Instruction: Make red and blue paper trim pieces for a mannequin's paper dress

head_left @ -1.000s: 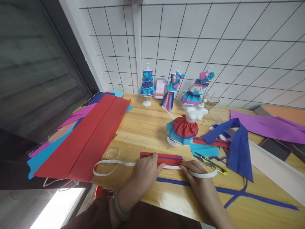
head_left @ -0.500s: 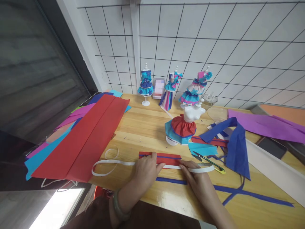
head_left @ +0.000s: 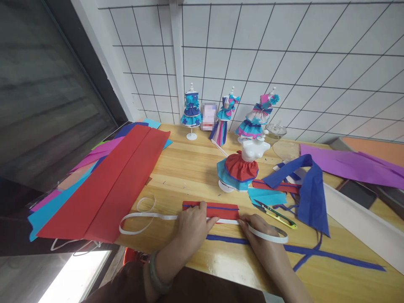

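Note:
A red strip with a dark blue line (head_left: 223, 208) lies flat at the table's front. Along its near edge runs a narrow white tape (head_left: 229, 221), whose ends loop out to both sides. My left hand (head_left: 194, 225) presses down on strip and tape with curled fingers, its thumb along the tape. At the strip's right end, my right hand (head_left: 257, 233) pinches the tape between thumb and fingers; its free end curls over that hand. A long dark blue strip (head_left: 334, 256) passes beneath my right hand. Green-and-yellow thread snips (head_left: 277, 216) lie beyond it.
A small white dress form (head_left: 254, 150) wears a red and blue skirt. Behind it stand several dressed forms (head_left: 191, 111) and a phone (head_left: 208, 117). Large red sheets (head_left: 110, 189) cover the left side. Blue pieces (head_left: 312, 206) and a purple sheet (head_left: 344, 164) lie right.
The tape's free end by my right hand has dropped lower and curls more. Both hands keep nearly the same place. The whole view has shifted slightly.

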Motion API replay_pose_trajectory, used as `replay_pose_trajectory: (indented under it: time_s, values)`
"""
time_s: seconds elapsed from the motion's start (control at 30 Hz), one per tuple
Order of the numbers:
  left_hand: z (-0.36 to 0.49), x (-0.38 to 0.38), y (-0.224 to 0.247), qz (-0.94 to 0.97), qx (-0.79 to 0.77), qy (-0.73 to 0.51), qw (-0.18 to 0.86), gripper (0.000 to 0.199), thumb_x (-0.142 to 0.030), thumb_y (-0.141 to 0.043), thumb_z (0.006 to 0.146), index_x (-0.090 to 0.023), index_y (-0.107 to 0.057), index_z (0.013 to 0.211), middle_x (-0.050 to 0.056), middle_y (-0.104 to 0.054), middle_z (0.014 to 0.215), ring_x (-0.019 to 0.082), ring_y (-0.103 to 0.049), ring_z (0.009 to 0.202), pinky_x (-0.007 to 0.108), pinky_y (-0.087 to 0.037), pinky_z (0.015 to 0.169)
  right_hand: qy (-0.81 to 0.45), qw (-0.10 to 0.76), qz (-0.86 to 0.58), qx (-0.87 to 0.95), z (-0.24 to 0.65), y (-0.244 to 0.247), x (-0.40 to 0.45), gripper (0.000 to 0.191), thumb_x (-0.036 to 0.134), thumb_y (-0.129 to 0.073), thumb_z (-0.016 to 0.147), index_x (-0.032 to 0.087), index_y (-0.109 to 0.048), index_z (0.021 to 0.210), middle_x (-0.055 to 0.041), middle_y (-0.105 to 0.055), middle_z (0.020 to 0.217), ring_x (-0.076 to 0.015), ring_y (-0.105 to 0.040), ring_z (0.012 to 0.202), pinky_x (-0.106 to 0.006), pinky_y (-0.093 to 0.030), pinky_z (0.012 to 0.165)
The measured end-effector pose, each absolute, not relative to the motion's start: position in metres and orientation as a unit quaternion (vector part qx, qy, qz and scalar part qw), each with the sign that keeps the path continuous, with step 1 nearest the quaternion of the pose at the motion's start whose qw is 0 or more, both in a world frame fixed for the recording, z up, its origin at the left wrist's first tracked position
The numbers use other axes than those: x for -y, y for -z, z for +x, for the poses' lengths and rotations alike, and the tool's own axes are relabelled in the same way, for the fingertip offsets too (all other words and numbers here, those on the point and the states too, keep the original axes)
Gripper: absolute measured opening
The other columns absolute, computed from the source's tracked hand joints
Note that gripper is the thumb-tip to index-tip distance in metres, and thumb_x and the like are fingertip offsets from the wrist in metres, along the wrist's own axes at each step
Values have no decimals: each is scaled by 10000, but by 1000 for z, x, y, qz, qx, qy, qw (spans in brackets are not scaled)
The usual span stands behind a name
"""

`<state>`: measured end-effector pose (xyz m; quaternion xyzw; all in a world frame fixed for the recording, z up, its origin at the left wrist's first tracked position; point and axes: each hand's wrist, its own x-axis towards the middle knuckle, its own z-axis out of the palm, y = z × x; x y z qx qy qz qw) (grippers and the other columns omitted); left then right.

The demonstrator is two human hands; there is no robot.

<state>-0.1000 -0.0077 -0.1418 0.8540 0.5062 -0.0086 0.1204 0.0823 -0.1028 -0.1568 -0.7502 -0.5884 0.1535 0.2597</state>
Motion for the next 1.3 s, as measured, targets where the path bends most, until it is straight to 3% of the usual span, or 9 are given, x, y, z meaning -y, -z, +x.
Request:
replay_pose_trajectory:
  time_s: [0.8,1.3]
  values:
    - [-97,9,143,850,-514,12,118,402,-550,-437,847,-165,-519,928,92,-673,795,264,-654,763,315,-460,614,-42,200,-783,588,83,155,108,317,422,-383,900,225,-600,778,-21,-640,750,-158,-634,613,-257,-418,534]
    - [-96,9,139,851,-513,18,114,356,-499,-499,830,-160,-535,932,86,-673,796,275,-650,776,326,-462,615,-51,149,-798,582,84,159,102,299,406,-401,886,219,-537,697,-13,-631,707,-164,-630,577,-255,-401,520]
